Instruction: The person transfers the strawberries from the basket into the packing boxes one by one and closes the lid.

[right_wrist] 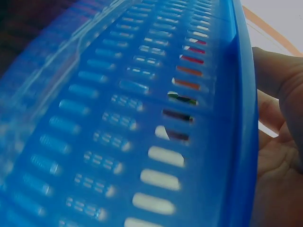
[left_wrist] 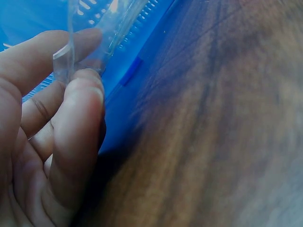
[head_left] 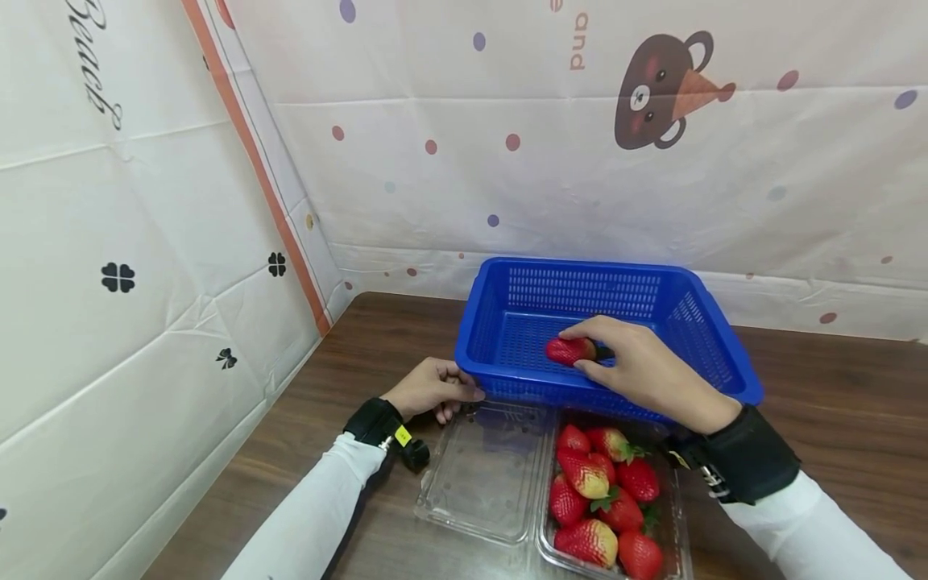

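Over the blue basket (head_left: 500,373), my right hand (head_left: 645,366) pinches a strawberry (head_left: 568,351) between thumb and fingers. In the right wrist view the basket's slotted wall (right_wrist: 142,118) hides most of the fruit, and part of the hand (right_wrist: 279,142) shows beyond the rim. My left hand (head_left: 437,390) pinches the edge of the clear plastic lid (head_left: 493,475), beside the basket's near left corner. The left wrist view has the thumb and fingers of that hand (left_wrist: 71,127) on the clear lid edge (left_wrist: 64,59). Several strawberries (head_left: 605,503) fill the clear container (head_left: 677,524) joined to the lid.
A brown wooden table (head_left: 290,435) lies under everything. Printed cloth (head_left: 435,185) hangs behind the basket, and another patterned cloth (head_left: 145,346) stands along the left side. The container sits right against the basket's near side.
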The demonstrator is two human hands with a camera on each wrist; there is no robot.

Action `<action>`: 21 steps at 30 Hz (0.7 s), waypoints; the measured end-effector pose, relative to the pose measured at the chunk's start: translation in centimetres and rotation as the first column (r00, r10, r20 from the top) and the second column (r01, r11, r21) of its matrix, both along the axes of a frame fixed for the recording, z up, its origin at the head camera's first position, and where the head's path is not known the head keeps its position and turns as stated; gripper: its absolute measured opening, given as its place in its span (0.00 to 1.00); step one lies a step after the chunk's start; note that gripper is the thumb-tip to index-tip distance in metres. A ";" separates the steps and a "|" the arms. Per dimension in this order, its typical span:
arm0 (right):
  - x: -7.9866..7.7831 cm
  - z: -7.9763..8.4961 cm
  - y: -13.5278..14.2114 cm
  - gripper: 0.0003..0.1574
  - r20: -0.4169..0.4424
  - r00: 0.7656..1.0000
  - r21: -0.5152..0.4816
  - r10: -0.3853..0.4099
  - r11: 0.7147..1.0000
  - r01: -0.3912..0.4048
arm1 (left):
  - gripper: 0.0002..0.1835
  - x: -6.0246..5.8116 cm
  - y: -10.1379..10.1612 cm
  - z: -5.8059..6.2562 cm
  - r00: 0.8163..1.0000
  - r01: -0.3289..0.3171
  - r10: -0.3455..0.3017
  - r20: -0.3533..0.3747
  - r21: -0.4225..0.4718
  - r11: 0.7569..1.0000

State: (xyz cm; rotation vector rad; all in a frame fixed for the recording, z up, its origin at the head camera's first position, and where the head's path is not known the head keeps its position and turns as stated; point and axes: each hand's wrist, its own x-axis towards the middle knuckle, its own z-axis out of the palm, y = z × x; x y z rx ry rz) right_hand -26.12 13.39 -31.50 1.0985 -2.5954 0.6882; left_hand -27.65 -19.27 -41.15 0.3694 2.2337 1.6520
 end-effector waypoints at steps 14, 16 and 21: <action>1.0 0.1 2.0 0.27 -0.067 0.998 -0.009 -0.002 1.000 0.001 | 0.15 0.1 0.1 0.1 1.000 0.011 -0.011 -0.015 -0.008 1.000; 1.2 0.1 2.3 0.28 -0.082 0.997 -0.013 -0.002 1.000 0.001 | 0.15 0.1 0.1 0.1 1.000 0.012 -0.012 -0.016 -0.009 1.000; 1.4 -0.1 3.0 0.31 -0.119 0.993 -0.027 -0.001 1.000 -0.002 | 0.15 0.1 0.0 0.0 1.000 0.010 -0.010 -0.016 -0.007 1.000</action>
